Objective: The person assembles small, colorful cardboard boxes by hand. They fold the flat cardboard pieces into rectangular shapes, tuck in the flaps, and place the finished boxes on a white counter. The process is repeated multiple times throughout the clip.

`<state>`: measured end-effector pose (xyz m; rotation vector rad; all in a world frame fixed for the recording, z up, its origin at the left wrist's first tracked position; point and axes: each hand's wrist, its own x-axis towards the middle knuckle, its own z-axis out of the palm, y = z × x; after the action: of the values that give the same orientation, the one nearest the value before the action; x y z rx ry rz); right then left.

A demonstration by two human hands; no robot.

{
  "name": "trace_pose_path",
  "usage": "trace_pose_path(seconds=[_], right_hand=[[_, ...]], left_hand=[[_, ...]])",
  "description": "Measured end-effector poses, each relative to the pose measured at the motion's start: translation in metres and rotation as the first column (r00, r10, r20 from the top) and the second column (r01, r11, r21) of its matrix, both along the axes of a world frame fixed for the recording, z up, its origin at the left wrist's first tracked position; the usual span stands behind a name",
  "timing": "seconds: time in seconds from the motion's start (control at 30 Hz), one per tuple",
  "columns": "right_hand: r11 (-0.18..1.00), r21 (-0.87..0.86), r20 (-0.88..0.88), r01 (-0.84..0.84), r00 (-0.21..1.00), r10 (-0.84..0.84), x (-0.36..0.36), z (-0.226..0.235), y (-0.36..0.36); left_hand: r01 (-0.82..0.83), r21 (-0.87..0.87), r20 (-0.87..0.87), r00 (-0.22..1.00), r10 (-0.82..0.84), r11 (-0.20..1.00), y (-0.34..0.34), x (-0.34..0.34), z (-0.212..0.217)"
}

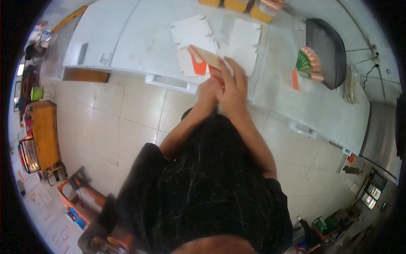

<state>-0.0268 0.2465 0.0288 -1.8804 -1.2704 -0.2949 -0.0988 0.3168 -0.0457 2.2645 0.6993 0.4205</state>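
An orange, red and cream paperboard carton (199,64), partly folded, is held between my two hands over the near edge of a white freezer top. My left hand (206,96) is closed on its near end. Bent over the carton's right side, my right hand (234,89) grips it too; the fingers hide part of the panel. Beyond the hands, white flat carton blanks (192,30) with notched flaps lie on the freezer top. Another white blank (245,40) lies just to the right of them.
Fanned green, red and white cartons (308,64) lie at the right beside a dark grey tray-like thing (325,53). Yellow boxes (237,5) stand at the far edge. The freezer top (139,46) has a handle (171,83) along its front.
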Motion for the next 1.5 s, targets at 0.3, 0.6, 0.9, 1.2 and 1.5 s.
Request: trace_pose_path(seconds=[0.3,0.6,0.9,1.2,1.5], right_hand=[[0.982,0.151,0.084,0.109,0.989,-0.122,0.023,-0.008,-0.015],[0.991,0.049,-0.596,0.124,0.8,-0.071,0.018,0.009,-0.026],[0.997,0.081,-0.83,0.009,0.555,0.062,0.019,0.011,-0.036],[0.989,0.129,-0.716,0.071,0.697,0.043,0.016,0.021,-0.041],[0.971,0.22,-0.649,0.091,0.757,0.076,0.012,0.011,-0.053]], left_hand=[[0.207,-0.794,0.371,0.91,0.185,0.571,0.019,-0.009,0.019],[0.11,-0.792,0.387,0.852,0.353,0.601,0.025,-0.018,0.048],[0.053,-0.696,0.432,0.828,0.358,0.717,0.002,-0.016,0.045],[0.146,-0.597,0.556,0.784,0.276,0.789,-0.008,-0.008,0.052],[0.045,-0.471,0.446,0.874,0.193,0.881,-0.008,0.0,0.052]])
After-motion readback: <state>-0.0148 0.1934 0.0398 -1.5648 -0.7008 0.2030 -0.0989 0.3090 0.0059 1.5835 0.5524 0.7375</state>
